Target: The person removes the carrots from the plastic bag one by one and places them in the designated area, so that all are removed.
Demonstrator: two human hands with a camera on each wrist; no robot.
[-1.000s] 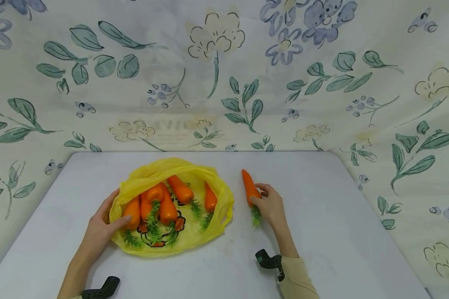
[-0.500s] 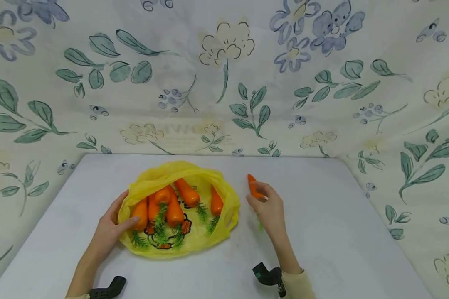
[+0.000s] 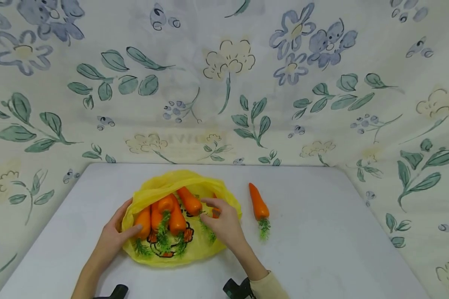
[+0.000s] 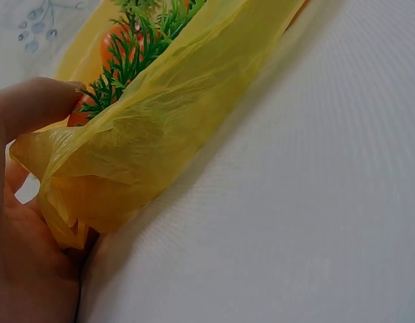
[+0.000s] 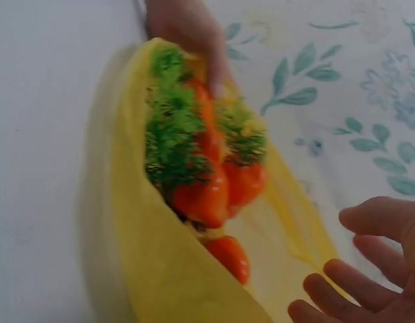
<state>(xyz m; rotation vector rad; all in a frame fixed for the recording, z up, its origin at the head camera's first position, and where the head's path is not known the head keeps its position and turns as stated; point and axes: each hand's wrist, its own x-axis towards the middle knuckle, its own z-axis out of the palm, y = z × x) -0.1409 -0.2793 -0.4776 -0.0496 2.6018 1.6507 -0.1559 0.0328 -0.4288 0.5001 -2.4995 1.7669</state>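
A yellow plastic bag (image 3: 183, 178) lies on the table with its mouth facing me. Inside are several orange carrots (image 3: 177, 221) with green feathery tops. My left hand (image 3: 112, 234) grips the bag's left side, thumb over the edge against a carrot, fingers behind the plastic. In the head view my right hand (image 3: 226, 224) hovers over the right of the bag's mouth, partly covering one carrot (image 3: 216, 212). The right wrist view shows that hand's fingers (image 5: 355, 282) spread, holding nothing. To the right of the bag, a single carrot (image 3: 259, 203) lies on the table.
The white table (image 3: 321, 232) stretches around the bag. Behind and beside it hangs a cloth (image 3: 194, 137) printed with flowers and leaves. Dark wrist-worn devices (image 3: 239, 288) show near both forearms.
My right hand has let go of the single carrot, left it on the table and moved left to the bag's mouth. The left hand keeps its grip on the bag.
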